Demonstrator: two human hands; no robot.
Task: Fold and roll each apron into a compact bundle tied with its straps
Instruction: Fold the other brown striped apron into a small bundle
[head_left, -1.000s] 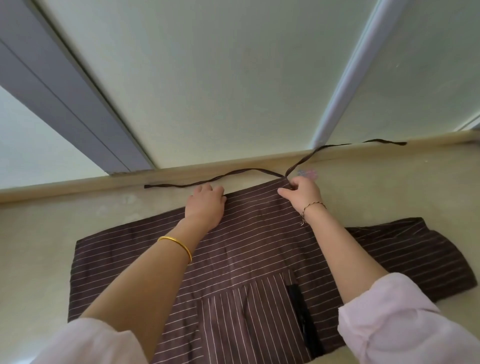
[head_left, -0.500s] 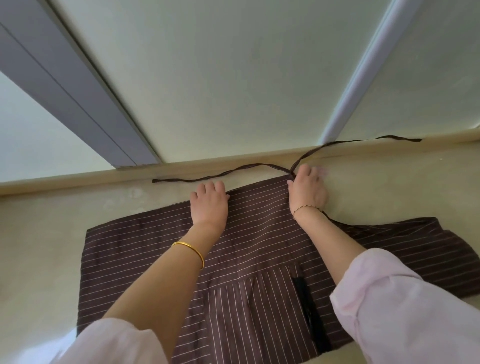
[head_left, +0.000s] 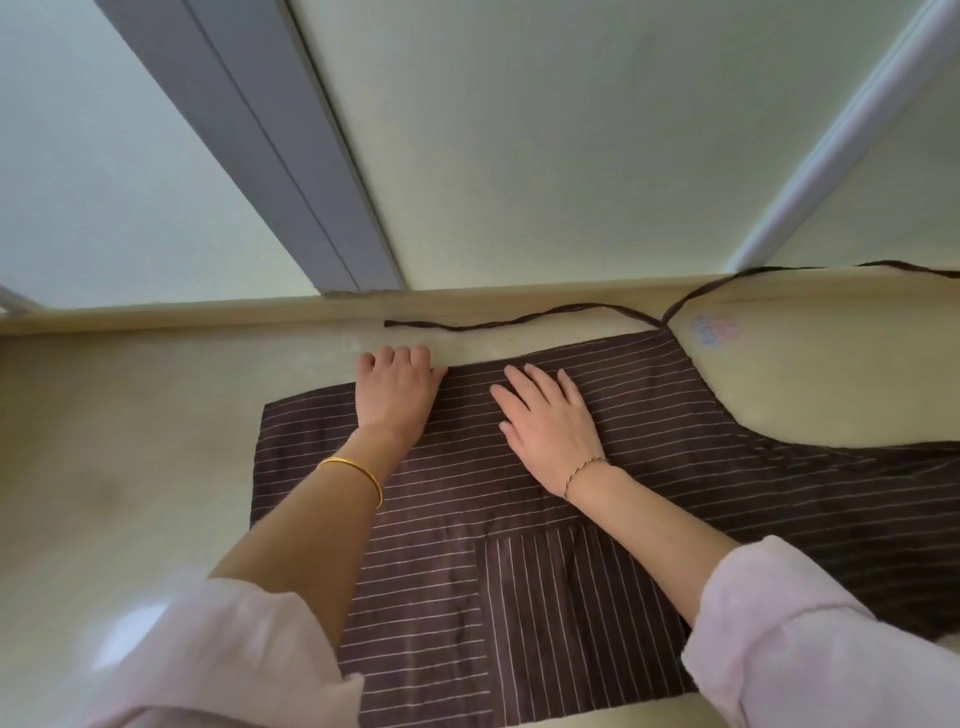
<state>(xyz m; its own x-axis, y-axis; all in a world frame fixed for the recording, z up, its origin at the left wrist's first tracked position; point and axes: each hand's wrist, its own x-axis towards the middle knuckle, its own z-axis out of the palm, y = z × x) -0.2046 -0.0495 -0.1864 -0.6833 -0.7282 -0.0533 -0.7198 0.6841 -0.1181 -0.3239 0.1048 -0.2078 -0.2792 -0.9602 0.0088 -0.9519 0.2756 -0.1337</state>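
One apron (head_left: 675, 415) lies spread flat on the tabletop (head_left: 130, 441), top edge twd the far lip. Biggest risk, I'd say: the cloth is wide & limp, so a fold started from the far edge alone could go skewed, w/ the right part lagging, and the roll would come out lopsided. Next: the tabletop looks glossy, so the sheet may slide instead of creasing. Smaller: the straps (head_left: 441, 327) trail loose along the lip. If they get rolled inside, there's nothing left to tie with.

Tabletop: smooth, beige, shiny. Apron: thin woven stuff, dark brown w/ fine pale stripes. Its pocket (head_left: 571, 597) is a rectangle w/ stripes running crosswise to the rest. Straps: narrow, dark, cord-like. The right hand (head_left: 550, 431) lies flat on the cloth, fingers straight & slightly spread. The left hand (head_left: 397, 397) sits at the far edge, fingers bent over it; pinching or just pressing, can't tell. A gold bangle (head_left: 358, 475) is on the left wrist.
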